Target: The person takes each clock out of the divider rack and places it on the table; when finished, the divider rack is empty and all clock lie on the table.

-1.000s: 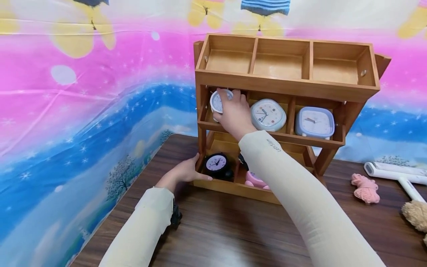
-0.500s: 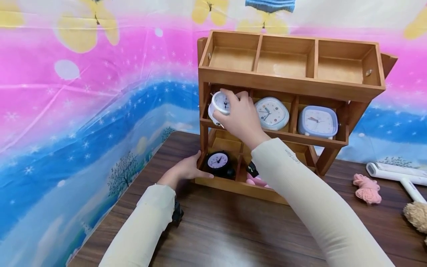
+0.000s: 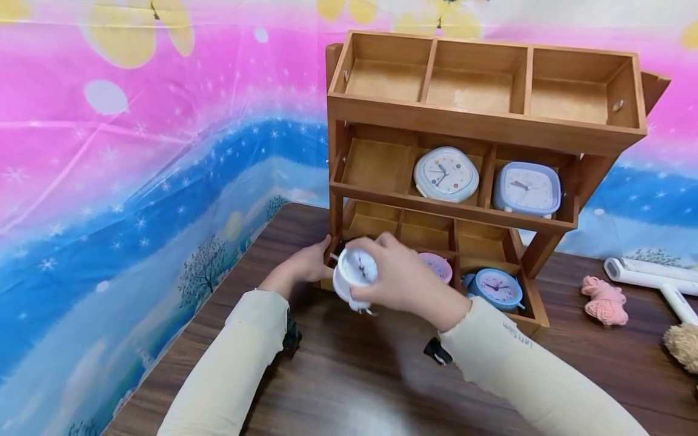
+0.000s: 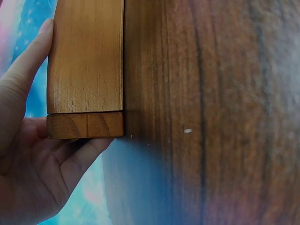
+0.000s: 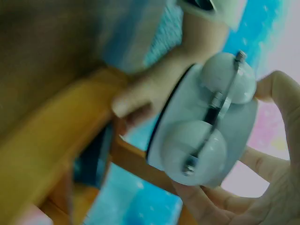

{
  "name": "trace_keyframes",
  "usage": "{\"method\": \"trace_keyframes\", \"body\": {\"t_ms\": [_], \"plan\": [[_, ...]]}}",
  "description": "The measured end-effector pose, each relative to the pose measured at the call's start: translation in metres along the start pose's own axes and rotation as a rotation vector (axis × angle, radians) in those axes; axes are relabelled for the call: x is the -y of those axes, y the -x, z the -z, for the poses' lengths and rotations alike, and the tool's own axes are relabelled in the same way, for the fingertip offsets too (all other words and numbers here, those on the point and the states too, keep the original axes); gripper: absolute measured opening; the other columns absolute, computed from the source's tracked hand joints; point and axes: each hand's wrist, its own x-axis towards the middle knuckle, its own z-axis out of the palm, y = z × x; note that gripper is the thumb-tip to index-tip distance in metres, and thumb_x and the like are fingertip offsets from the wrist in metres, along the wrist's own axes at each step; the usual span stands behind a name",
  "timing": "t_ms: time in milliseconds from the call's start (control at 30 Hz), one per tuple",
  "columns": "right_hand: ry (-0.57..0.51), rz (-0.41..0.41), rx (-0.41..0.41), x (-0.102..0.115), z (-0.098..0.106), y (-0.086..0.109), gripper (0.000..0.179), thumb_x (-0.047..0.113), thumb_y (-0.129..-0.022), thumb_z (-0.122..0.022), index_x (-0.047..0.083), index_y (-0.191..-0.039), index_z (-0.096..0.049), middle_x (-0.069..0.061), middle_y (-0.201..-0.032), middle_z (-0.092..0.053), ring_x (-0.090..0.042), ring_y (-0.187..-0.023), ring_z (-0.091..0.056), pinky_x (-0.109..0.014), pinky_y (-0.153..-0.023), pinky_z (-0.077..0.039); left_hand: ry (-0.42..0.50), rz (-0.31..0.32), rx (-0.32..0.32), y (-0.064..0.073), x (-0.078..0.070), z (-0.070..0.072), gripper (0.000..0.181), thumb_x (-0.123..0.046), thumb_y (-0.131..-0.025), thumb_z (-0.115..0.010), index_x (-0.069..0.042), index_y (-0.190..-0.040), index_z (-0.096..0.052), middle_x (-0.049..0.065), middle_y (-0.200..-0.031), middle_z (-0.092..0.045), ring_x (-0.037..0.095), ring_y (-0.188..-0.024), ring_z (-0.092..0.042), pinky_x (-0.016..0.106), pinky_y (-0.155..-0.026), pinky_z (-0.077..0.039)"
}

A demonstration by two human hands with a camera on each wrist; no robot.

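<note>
My right hand [image 3: 403, 275] grips a white twin-bell alarm clock [image 3: 357, 269] in front of the lower left of the wooden shelf [image 3: 480, 126]. The right wrist view shows the clock's two round bells [image 5: 194, 145] and handle, the fingers and thumb around its body. At the bottom tier's left end, my left hand [image 3: 302, 263] holds the shelf's corner. In the left wrist view its thumb lies along one side of the wooden end [image 4: 86, 125], with the other fingers on the far side. The clock and right hand cover most of the lower left compartment.
A pale green clock [image 3: 446, 174] and a lavender clock [image 3: 527, 189] sit in the middle tier. Pink [image 3: 436, 267] and blue [image 3: 497, 288] clocks stand in the bottom tier. Pink yarn [image 3: 604, 301], a white T-shaped tool [image 3: 651, 275] and a fluffy tan thing [image 3: 683, 348] lie at right.
My right hand has lifted the white alarm clock out of the middle tier's left compartment and brought it down and forward, before the bottom tier. My left hand stays at the shelf corner.
</note>
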Motion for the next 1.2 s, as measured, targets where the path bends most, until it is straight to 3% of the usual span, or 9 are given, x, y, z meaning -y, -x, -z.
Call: {"method": "trace_keyframes", "body": {"t_ms": [300, 567, 767, 1000, 1200], "plan": [[0.073, 0.056, 0.158, -0.007, -0.043, 0.011, 0.066, 0.045, -0.075, -0.082, 0.031, -0.135, -0.058, -0.009, -0.115, -0.057, -0.02, -0.082, -0.06, -0.036, -0.07, -0.054, -0.012, 0.04, -0.011, -0.001, -0.002, -0.002, 0.107, -0.048, -0.088, -0.073, -0.007, -0.16, -0.004, 0.02, -0.161, -0.023, 0.037, -0.143, -0.033, 0.051, -0.113, -0.033], [0.104, 0.124, 0.159, -0.009, -0.066, 0.005, 0.061, 0.043, -0.075, -0.082, 0.028, -0.129, -0.059, -0.009, -0.115, -0.058, -0.019, -0.085, -0.061, -0.035, -0.073, -0.053, -0.009, 0.029, -0.011, 0.001, -0.003, -0.002, 0.113, -0.054, -0.085, -0.073, -0.008, -0.16, -0.003, 0.019, -0.162, -0.02, 0.037, -0.143, -0.033, 0.052, -0.112, -0.033], [0.091, 0.112, 0.19, -0.008, -0.073, 0.003, 0.061, 0.043, -0.076, -0.082, 0.028, -0.131, -0.058, -0.012, -0.122, -0.057, -0.022, -0.091, -0.062, -0.036, -0.075, -0.053, -0.005, 0.04, -0.014, 0.0, -0.002, -0.004, 0.113, -0.054, -0.084, -0.074, -0.009, -0.16, -0.004, 0.018, -0.162, -0.02, 0.037, -0.143, -0.033, 0.053, -0.112, -0.033], [0.07, 0.096, 0.211, -0.006, -0.072, 0.004, 0.06, 0.039, -0.078, -0.081, 0.026, -0.132, -0.057, -0.014, -0.123, -0.056, -0.02, -0.087, -0.062, -0.034, -0.074, -0.053, 0.001, 0.048, -0.016, 0.002, -0.004, -0.004, 0.113, -0.053, -0.085, -0.074, -0.008, -0.16, -0.004, 0.019, -0.162, -0.02, 0.038, -0.143, -0.033, 0.053, -0.111, -0.033], [0.147, 0.107, 0.199, -0.003, -0.067, 0.005, 0.062, 0.048, -0.081, -0.078, 0.029, -0.137, -0.057, -0.012, -0.129, -0.056, -0.022, -0.098, -0.062, -0.038, -0.079, -0.054, 0.0, 0.051, -0.014, 0.003, -0.003, -0.003, 0.113, -0.052, -0.085, -0.074, -0.007, -0.16, -0.003, 0.02, -0.162, -0.021, 0.038, -0.143, -0.033, 0.053, -0.112, -0.032]]}}
